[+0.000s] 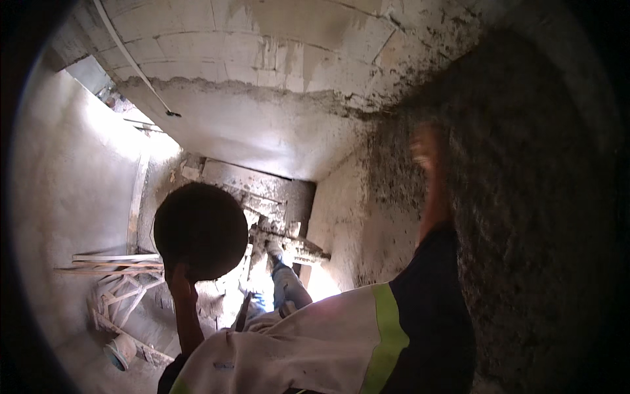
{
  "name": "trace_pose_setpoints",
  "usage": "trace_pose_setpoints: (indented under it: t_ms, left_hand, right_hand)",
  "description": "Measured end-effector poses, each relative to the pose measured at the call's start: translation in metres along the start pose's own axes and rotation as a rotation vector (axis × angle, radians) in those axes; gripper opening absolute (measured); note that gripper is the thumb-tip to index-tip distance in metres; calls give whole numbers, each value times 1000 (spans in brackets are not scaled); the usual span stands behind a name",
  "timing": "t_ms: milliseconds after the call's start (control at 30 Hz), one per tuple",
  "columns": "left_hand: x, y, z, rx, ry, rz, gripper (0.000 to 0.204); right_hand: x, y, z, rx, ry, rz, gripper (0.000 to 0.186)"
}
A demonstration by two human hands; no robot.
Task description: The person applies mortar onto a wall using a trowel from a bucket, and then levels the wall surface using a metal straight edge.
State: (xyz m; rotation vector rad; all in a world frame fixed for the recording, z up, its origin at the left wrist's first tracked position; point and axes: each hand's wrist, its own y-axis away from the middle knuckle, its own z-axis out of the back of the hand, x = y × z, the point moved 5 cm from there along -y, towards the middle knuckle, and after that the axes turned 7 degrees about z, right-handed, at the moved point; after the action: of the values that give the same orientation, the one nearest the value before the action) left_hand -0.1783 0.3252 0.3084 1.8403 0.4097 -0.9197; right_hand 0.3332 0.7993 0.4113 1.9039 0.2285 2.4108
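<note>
My left hand point(181, 274) is closed at the near edge of a round, dark pan point(202, 226), holding it out in front on the left. The pan's face is too dark to show what lies in it, and part of the fingers is hidden. To the right, my right hand point(425, 148) is raised close to a wall point(525, 197) coated with rough, dark, wet-looking plaster. Motion smears its fingers, so neither their pose nor any tool in them can be made out.
Boards point(246, 178) and rubble lie below, around my legs point(289, 284). At the lower left stand a wooden trestle point(121, 299) with loose planks and a bucket point(121, 351). A thin pole point(134, 59) crosses the far wall point(282, 49), partly plastered. Bright light enters through an opening point(125, 118).
</note>
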Motion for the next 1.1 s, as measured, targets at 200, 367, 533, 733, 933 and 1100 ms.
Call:
trace_pose_setpoints:
  t_ms: [200, 367, 533, 733, 933, 1100]
  left_hand:
    - [23, -12, 17, 61, -69, -53, 31]
    - [28, 17, -41, 222, -104, -88, 45]
    - [22, 54, -97, 487, -167, -250, 54]
    - [0, 84, -107, 390, -542, -459, 47]
    - [-6, 69, -81, 510, -225, -264, 50]
    - [25, -2, -1, 285, -60, 61, 39]
  right_hand:
    - [201, 88, 8, -316, 529, 263, 46]
    - [98, 213, -177, 586, 953, 872, 20]
    - [1, 247, -283, 631, 1386, 982, 20]
    - [-30, 297, -289, 932, 1091, 1091, 15]
    - [-89, 312, -318, 1055, 833, 1108, 14]
    - [-24, 307, -314, 927, 587, 1455, 8]
